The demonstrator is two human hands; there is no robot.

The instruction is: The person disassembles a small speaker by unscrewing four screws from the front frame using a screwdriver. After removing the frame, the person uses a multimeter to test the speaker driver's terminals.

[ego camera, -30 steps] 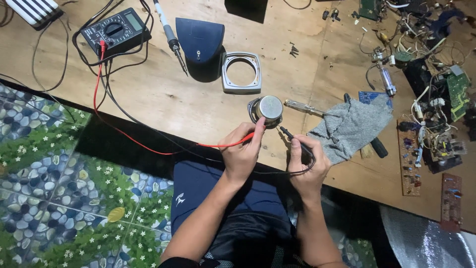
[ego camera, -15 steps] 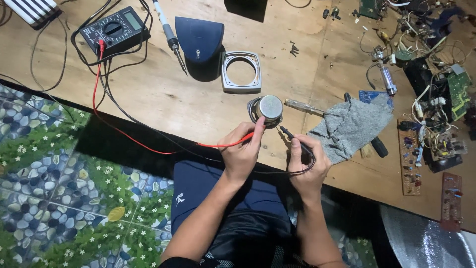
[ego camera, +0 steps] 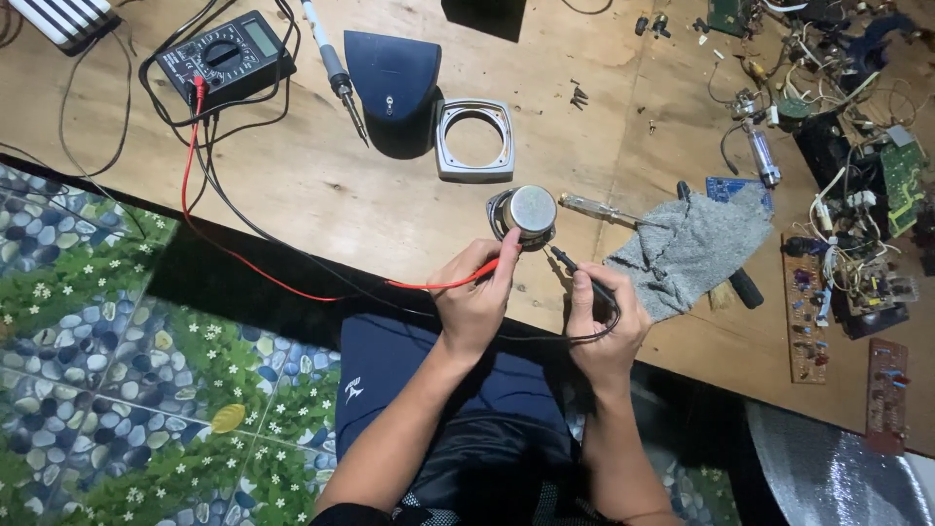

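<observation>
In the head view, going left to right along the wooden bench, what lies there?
Black multimeter → soldering iron → dark blue speaker cover → square grey frame → round metal-backed speaker → grey cloth → brown circuit boards.

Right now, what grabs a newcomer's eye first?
Centre of the wooden workbench: the left hand presses a red probe and the right hand a black probe against a small round metal-backed speaker. Their leads run to the black multimeter at top left. A tangle of circuit boards and wires crowds the right edge.
</observation>
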